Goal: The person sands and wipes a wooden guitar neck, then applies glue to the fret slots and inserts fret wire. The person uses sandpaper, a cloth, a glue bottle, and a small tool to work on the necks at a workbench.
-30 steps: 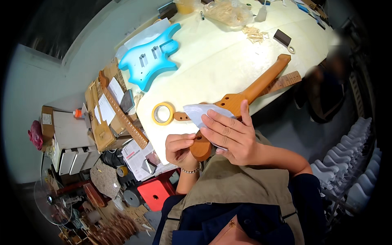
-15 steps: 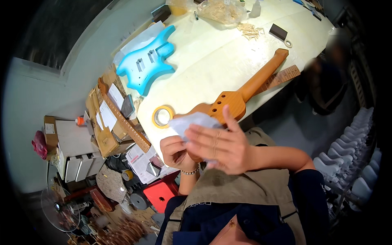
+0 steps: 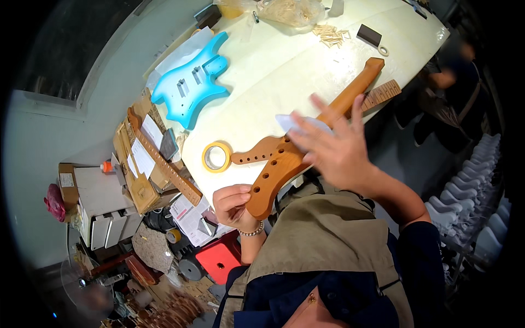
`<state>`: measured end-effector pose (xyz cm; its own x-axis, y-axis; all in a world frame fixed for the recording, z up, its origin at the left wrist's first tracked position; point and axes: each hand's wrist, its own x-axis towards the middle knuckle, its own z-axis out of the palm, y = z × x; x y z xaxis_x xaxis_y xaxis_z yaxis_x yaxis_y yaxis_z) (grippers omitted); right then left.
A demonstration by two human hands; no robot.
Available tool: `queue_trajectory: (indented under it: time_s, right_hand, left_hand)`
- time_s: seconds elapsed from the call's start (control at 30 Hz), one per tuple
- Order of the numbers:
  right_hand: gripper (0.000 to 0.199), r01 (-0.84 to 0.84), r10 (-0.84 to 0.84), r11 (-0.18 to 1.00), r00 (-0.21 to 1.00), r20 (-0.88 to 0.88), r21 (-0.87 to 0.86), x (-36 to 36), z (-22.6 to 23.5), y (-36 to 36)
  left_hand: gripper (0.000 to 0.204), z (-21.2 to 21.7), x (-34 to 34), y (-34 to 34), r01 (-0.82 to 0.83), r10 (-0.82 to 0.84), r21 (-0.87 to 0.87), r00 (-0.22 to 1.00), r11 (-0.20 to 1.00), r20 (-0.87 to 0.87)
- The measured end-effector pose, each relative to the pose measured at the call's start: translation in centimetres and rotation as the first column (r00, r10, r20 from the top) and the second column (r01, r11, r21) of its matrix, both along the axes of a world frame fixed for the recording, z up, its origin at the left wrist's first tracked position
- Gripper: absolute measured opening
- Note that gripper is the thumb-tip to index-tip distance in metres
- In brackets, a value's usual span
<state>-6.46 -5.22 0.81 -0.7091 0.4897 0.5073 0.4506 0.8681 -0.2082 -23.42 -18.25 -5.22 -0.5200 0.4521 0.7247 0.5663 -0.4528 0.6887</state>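
A brown wooden guitar neck (image 3: 278, 164) slants across the near edge of the table, its holed headstock toward me. My left hand (image 3: 233, 205) is closed on the tip of that headstock, thumb and fingers pinching its edge. My right hand (image 3: 344, 150), blurred and with fingers spread, presses a thin white sheet (image 3: 285, 121) against the neck just beyond the headstock. Whether the sheet is cloth or paper I cannot make out. Partly beneath lies a second guitar neck (image 3: 385, 93), whose fretboard shows on the far right.
A blue guitar body (image 3: 191, 82) and a yellow tape roll (image 3: 217, 157) lie on the pale table (image 3: 262, 87). Small wooden sticks (image 3: 330, 35) and a dark block (image 3: 369, 35) are farther back. Another neck (image 3: 164, 158) rests at left. At right, a person (image 3: 454, 104) stands near white racked parts (image 3: 465, 186).
My right hand and the white sheet have moved away from me along the neck, uncovering the headstock. My left hand stays at the headstock's tip.
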Motion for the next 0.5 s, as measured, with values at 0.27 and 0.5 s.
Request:
queue_trajectory:
  time_s: [0.27, 0.5]
  right_hand:
    - [0.037, 0.049, -0.298, 0.932, 0.666, -0.684, -0.359, 3.9, -3.3, 9.2]
    - [0.022, -0.285, -0.626, 0.127, 0.720, -0.299, -0.950, 2.6, -9.6, 21.5]
  left_hand:
    - [0.034, -0.1, -0.9, 1.8, 0.032, -0.029, 0.061, 0.998, 0.998, -0.053]
    - [0.041, -0.6, 2.2, 3.2, -0.014, -0.081, 0.187, 0.870, 0.982, 0.487]
